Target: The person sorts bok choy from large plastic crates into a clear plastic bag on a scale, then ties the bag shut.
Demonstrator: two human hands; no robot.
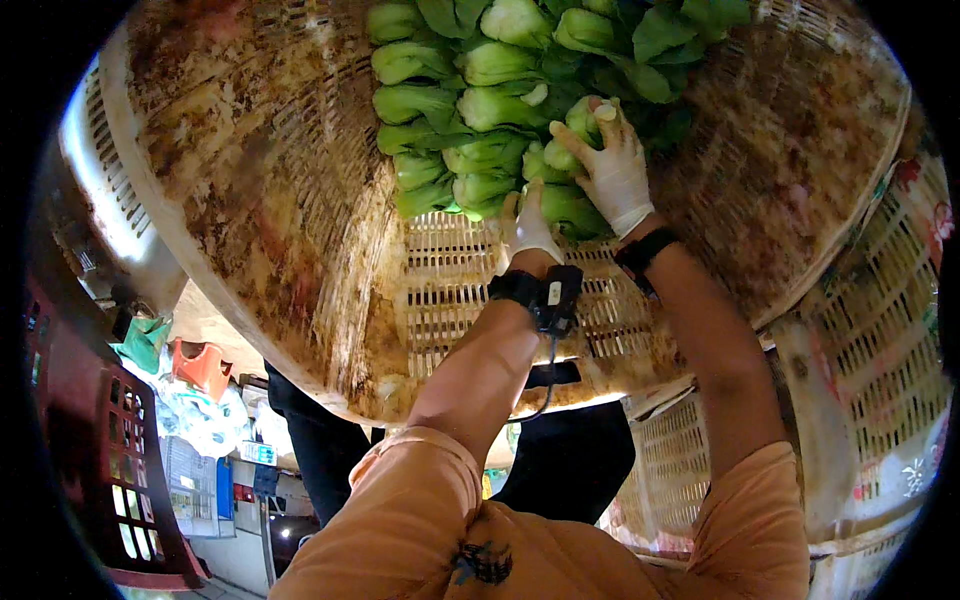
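Observation:
Several green bok choy heads lie packed in rows in a large, stained, slotted plastic basket. Their pale stem ends mostly face left and their dark leaves lie to the right. My right hand, in a white glove, has its fingers spread around a bok choy head at the right of the near rows. Lower and to the left, my gloved left hand touches the stem ends at the near edge of the pile. Its grip is partly hidden.
Black bands circle both wrists; a small device with a cable sits on the left one. Other slotted baskets stand at right. A dark red crate, an orange plastic container and clear plastic bags are at left.

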